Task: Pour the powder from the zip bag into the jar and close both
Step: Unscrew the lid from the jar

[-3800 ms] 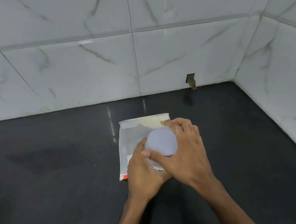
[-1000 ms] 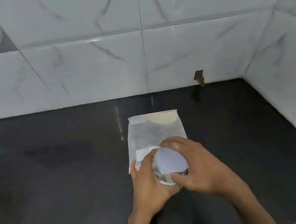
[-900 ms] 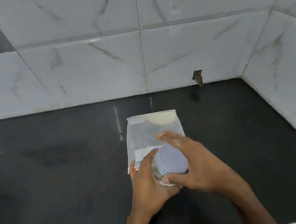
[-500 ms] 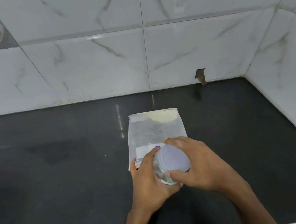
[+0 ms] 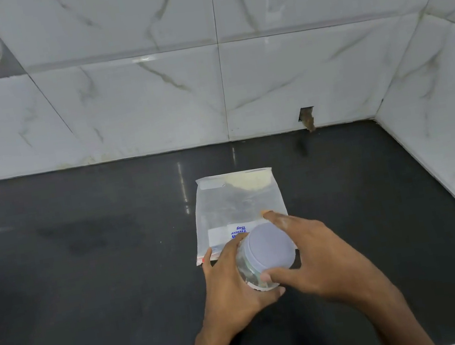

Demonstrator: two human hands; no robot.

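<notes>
My left hand grips the clear jar; my right hand clasps its lid. The zip bag lies flat on the worktop behind.

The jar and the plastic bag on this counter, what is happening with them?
A person grips the clear jar with the left hand and holds its pale lid, which sits on top, with the right hand. The zip bag lies flat on the dark counter just behind the jar, some pale powder at its far end. Whether the lid is tight cannot be told.
</notes>
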